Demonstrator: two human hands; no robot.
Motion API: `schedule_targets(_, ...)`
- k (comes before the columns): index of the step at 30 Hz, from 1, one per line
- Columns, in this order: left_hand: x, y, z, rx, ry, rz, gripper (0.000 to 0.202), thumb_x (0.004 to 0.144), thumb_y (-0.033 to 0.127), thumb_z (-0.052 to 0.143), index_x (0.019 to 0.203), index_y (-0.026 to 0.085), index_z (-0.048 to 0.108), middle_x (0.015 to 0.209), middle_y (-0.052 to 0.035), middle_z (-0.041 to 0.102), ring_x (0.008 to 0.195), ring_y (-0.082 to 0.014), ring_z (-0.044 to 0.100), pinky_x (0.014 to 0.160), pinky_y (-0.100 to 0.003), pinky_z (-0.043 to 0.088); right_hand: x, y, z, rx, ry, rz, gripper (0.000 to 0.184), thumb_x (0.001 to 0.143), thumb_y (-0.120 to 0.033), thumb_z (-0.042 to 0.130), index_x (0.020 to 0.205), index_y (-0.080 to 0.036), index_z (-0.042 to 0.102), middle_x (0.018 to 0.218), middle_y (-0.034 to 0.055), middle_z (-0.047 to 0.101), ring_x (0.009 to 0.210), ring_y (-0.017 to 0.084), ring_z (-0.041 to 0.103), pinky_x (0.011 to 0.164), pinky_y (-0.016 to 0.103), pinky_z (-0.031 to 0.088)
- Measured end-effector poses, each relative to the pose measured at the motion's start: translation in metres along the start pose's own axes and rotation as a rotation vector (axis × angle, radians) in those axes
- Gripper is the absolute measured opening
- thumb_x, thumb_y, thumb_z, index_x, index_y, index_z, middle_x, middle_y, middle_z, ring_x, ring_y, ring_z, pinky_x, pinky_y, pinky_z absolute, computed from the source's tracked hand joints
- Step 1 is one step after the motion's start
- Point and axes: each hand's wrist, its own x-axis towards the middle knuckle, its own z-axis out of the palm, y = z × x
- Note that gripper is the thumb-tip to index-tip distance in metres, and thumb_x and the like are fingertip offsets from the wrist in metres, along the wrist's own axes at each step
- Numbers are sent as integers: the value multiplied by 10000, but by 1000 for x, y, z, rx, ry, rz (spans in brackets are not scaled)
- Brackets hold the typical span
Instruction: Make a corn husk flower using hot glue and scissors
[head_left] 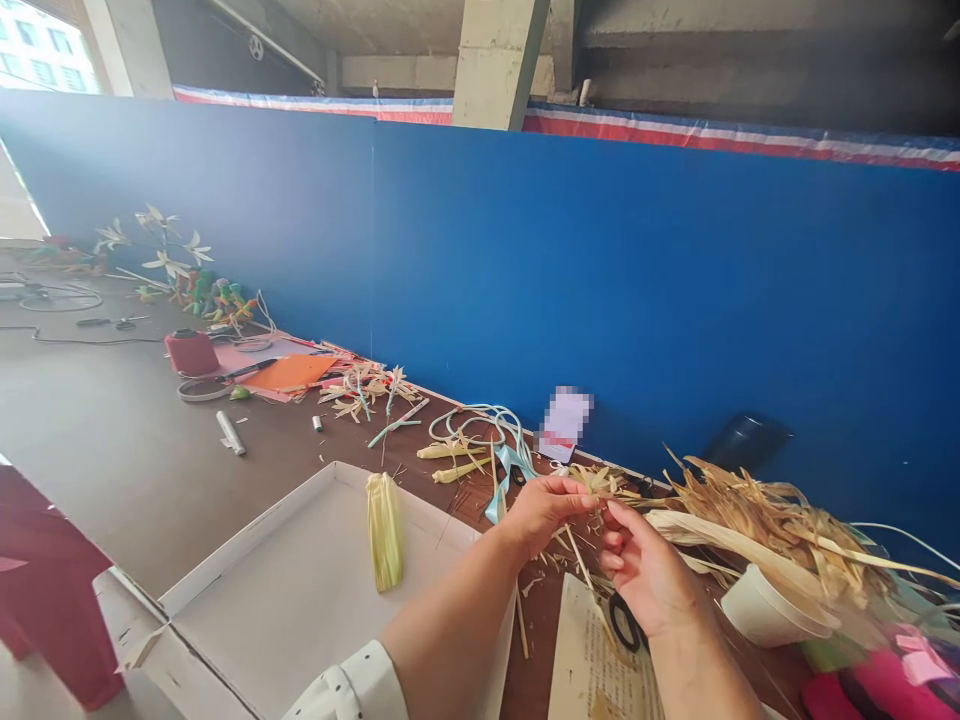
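Note:
My left hand point(541, 512) and my right hand point(646, 570) meet over the brown table point(112, 440), both pinching a thin dried straw strand point(600, 492) between fingertips. The strand runs right toward a heap of dried husk strips point(772, 520). A pale yellow-green folded husk bundle point(385, 545) lies in a shallow white cardboard tray point(300, 590) just left of my left forearm. Black scissors point(622, 622) lie partly hidden under my right hand, on a printed paper sheet point(585, 660).
A blue partition wall point(600, 300) runs along the table's far edge. A white paper cup point(772, 608) lies tipped by the husk heap. Light blue ribbon point(495, 440), straw flowers point(367, 385), orange paper point(289, 372), a red spool point(191, 352) and a white tube point(230, 432) are scattered farther left.

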Motion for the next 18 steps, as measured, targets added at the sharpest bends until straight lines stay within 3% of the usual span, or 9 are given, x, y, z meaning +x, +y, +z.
schedule_targets(9, 1, -2, 0, 94, 55, 4, 390, 460, 356, 848, 684, 101, 657, 626, -7, 585, 592, -88, 505, 670, -256, 389, 0, 5, -3, -84, 2, -90, 284, 593, -293, 804, 825, -190, 678, 791, -34, 546, 538, 28, 383, 366, 114, 305)
schedule_targets(18, 2, -3, 1, 190, 70, 11, 449, 425, 426, 838, 696, 110, 669, 613, -2, 585, 577, -85, 479, 627, -244, 354, 3, 7, -4, -185, 82, -168, 338, 554, -341, 810, 808, -170, 668, 697, -30, 519, 541, 48, 359, 379, 125, 268)
